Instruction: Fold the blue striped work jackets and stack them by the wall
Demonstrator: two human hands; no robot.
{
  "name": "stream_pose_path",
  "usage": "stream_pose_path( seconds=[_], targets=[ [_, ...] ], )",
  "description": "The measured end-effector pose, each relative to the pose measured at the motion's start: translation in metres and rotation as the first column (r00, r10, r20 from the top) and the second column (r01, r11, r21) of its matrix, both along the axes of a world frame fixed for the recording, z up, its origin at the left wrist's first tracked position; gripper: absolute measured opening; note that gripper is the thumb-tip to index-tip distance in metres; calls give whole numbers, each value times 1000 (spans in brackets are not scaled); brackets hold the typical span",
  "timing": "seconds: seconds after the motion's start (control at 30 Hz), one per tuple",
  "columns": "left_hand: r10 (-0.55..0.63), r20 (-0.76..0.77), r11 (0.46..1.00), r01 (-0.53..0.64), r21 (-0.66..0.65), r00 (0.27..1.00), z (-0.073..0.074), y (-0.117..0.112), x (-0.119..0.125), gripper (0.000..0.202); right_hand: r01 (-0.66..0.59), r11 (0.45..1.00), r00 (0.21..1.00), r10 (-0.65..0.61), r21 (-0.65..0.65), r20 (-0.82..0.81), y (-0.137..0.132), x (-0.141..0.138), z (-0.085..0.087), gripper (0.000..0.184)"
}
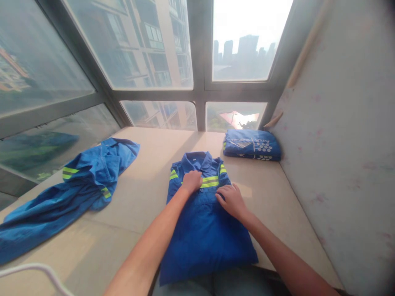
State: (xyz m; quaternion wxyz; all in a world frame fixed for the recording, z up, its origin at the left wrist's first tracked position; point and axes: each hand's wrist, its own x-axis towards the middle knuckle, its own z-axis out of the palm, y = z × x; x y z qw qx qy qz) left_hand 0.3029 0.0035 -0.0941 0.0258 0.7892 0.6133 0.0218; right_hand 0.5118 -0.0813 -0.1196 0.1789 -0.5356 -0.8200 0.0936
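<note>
A blue work coverall or jacket (206, 230) with yellow-green reflective stripes lies folded in front of me, its collar toward the window and its lower edge near me. My left hand (192, 181) is closed on the cloth at the chest, just below the collar; its fingertips are partly hidden. On the right side of the chest, under the stripe, my right hand (232, 200) rests with bent fingers on the fabric, thumb apart from them.
A crumpled blue garment (92, 181) with similar stripes spreads along the left side of the pale sill surface (135, 181). Folded blue garments (251, 145) with white print sit at the back right, by the wall (333, 144). A white cable (37, 267) curves at lower left. Windows (154, 49) stand behind.
</note>
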Motion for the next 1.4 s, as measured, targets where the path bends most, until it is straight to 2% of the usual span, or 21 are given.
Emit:
stream_pose_path(
  seconds=[0.13,0.27,0.4,0.53,0.63,0.8,1.17,1.4],
  targets=[
    [62,38,998,-63,32,997,16,35,-8,34,88,996,991,-87,4,-104,64,-2,20,31],
    [83,78,993,-89,79,993,25,85,-12,35,183,983,967,-185,-27,-175,133,-6,22,27],
    [26,91,996,-34,85,996,21,139,-6,34,198,976,961,-211,-87,-178,188,-17,13,26],
    [-70,76,997,69,28,995,11,179,2,29,214,966,955,-238,-142,-179,221,-27,4,28],
    [-130,70,991,133,-34,989,5,195,3,25,237,954,948,-269,-187,-172,234,-31,-2,30],
    [-181,97,977,190,-95,979,-1,206,-1,24,239,943,942,-283,-231,-180,243,-31,-10,24],
    [-183,189,972,207,-114,965,-6,206,-10,30,205,959,919,-258,-196,-299,237,-23,-13,17],
    [-202,264,961,243,-131,943,-12,210,-7,23,185,973,925,-220,-136,-311,235,-23,-11,17]
  ],
)
